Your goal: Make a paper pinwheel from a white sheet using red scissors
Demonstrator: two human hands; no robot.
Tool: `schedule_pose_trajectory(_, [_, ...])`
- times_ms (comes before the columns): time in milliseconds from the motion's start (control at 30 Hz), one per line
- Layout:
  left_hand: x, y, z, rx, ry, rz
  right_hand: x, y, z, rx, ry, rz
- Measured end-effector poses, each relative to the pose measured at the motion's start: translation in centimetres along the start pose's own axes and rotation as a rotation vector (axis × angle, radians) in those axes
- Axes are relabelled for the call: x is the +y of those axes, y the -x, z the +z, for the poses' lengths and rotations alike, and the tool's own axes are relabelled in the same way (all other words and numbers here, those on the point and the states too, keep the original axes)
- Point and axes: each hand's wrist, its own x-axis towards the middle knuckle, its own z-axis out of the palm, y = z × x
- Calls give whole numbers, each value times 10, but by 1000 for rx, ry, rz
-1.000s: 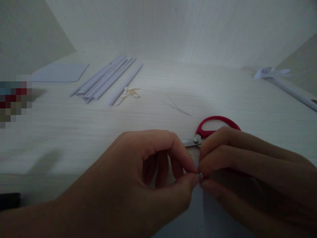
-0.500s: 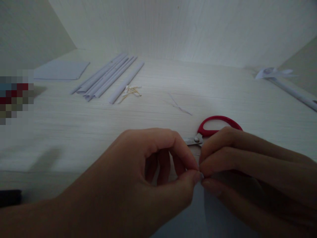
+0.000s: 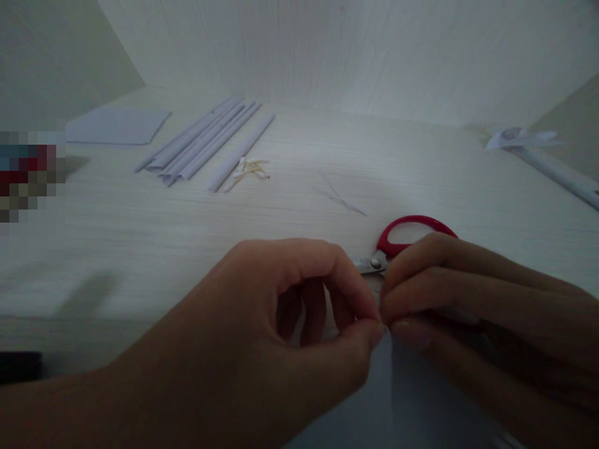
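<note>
Both hands meet at the top edge of a sheet of white paper (image 3: 374, 399), which hangs down toward the bottom of the view. My left hand (image 3: 281, 337) pinches that edge between thumb and forefinger, its other fingers curled behind. Right beside it, my right hand (image 3: 468, 312) has thumb and fingertips closed on the same edge. A crease or fold line runs down the sheet below the fingertips. Red-handled scissors (image 3: 393, 243) lie just beyond my right hand, which hides part of them. The paper's lower part is out of view.
Several rolled paper tubes (image 3: 201, 140) lie at the back left, with cotton swabs (image 3: 250, 169) beside them. Flat paper (image 3: 116, 126) rests farther left. Thin paper scraps (image 3: 346, 202) lie mid-table. A paper tube with a ruffled end (image 3: 552, 165) sits at far right, and a dark object (image 3: 19, 366) at lower left.
The fingertips have shifted slightly, and the small bit of paper that stuck out between them shows less now. The view has moved a little; the scissors and tubes lie as before.
</note>
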Motion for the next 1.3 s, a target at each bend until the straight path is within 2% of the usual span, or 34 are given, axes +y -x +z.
schedule_pose_trajectory(167, [2, 1, -2, -63, 61, 0, -1, -1, 1, 44, -93, 24])
schedule_pose_trajectory(300, [18, 14, 0, 2, 14, -115, 1, -5, 2, 29, -116, 29])
schedule_pose_trajectory(400, [27, 19, 2, 30, -40, -136, 3, -5, 3, 22, -122, 47])
schedule_pose_trajectory(567, [14, 13, 3, 34, -55, -68, 1, -3, 2, 19, -129, 52])
schedule_pose_trajectory(700, [4, 7, 3, -61, 40, -12, 2, -4, 2, 29, -117, 44])
schedule_pose_trajectory(800, [13, 10, 1, -5, -25, -80, 2, -3, 2, 21, -105, 27])
schedule_pose_trajectory(933, [28, 17, 0, -14, -27, -155, -1, -2, 3, 35, -69, 33])
schedule_pose_trajectory(1133, [27, 17, 2, 3, 2, -172, 0, -1, 4, 19, -50, 8])
schedule_pose_trajectory(1300, [30, 16, 5, 7, 91, -215, -1, -1, 4, 28, -79, 45])
